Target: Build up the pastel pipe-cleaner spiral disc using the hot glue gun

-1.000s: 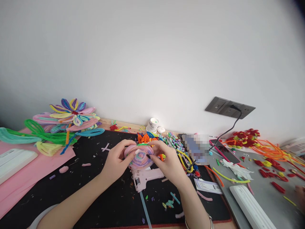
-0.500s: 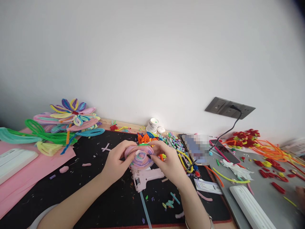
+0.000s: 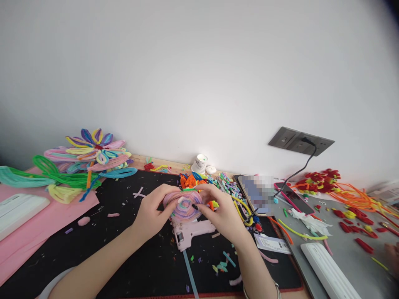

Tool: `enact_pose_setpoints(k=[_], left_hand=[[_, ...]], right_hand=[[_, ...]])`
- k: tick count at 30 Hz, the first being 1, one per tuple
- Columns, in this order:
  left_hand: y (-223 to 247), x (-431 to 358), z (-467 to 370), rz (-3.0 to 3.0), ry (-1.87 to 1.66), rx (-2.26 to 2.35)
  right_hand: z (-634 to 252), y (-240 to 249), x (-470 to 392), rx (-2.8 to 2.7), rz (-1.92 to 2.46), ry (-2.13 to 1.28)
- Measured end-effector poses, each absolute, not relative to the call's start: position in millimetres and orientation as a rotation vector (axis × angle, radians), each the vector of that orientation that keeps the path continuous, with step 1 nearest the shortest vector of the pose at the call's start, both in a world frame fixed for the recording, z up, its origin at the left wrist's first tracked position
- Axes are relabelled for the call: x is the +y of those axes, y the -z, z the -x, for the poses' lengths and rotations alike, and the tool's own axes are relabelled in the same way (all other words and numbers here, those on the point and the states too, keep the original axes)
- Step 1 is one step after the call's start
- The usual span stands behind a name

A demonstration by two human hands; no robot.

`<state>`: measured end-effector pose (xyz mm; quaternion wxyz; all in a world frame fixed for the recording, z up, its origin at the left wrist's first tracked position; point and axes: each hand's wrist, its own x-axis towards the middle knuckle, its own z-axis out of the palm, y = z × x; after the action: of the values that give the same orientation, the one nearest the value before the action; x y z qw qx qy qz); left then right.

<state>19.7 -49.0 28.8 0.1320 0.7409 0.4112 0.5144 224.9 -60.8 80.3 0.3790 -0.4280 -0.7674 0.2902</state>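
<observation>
Between my two hands is a round coil of pink, lilac and blue pipe cleaners (image 3: pixel 184 208), held above the mat. My left hand (image 3: pixel 156 207) grips its left edge, thumb on the front and fingers behind. On the right edge, my right hand (image 3: pixel 220 207) pinches it the same way, its dark-nailed thumb on the face. Behind and under the coil lies a pale pink glue gun (image 3: pixel 191 233), partly hidden by it. A translucent glue stick (image 3: pixel 189 270) sticks out of the gun toward me.
A pipe-cleaner flower (image 3: pixel 98 151) rests on pink paper (image 3: pixel 46 226) at left. Cut pipe-cleaner bits (image 3: pixel 227 185), a white cup (image 3: pixel 200 162) and a tablet (image 3: pixel 255 195) are at the back. A cord (image 3: pixel 296 172) runs from the wall socket (image 3: pixel 301 141). Another person's hand (image 3: pixel 392 254) shows at far right.
Almost nothing differs. My right thumb has shifted very slightly on the coil, and the other person's hand at the far right edge has moved a little.
</observation>
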Motion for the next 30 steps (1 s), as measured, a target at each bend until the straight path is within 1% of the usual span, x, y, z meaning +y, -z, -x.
enact_pose_setpoints(k=[5,8,16,30], left_hand=[[-26,-50,-19,-2.386,-1.563,0.960],[-22,-51,-18,-2.504,-1.551,0.863],[-23,-56,-20,-2.655,-1.529,0.786],[-26,-57,-20,-2.712,-1.490,0.716]], right_hand=[[-231,-83,-59,-1.882,1.019,-0.610],[-234,-87,-59,-1.885,1.008,-0.586],[-238,-101,-65,-2.045,1.062,-0.654],[-242,-104,-69,-2.093,1.085,-0.676]])
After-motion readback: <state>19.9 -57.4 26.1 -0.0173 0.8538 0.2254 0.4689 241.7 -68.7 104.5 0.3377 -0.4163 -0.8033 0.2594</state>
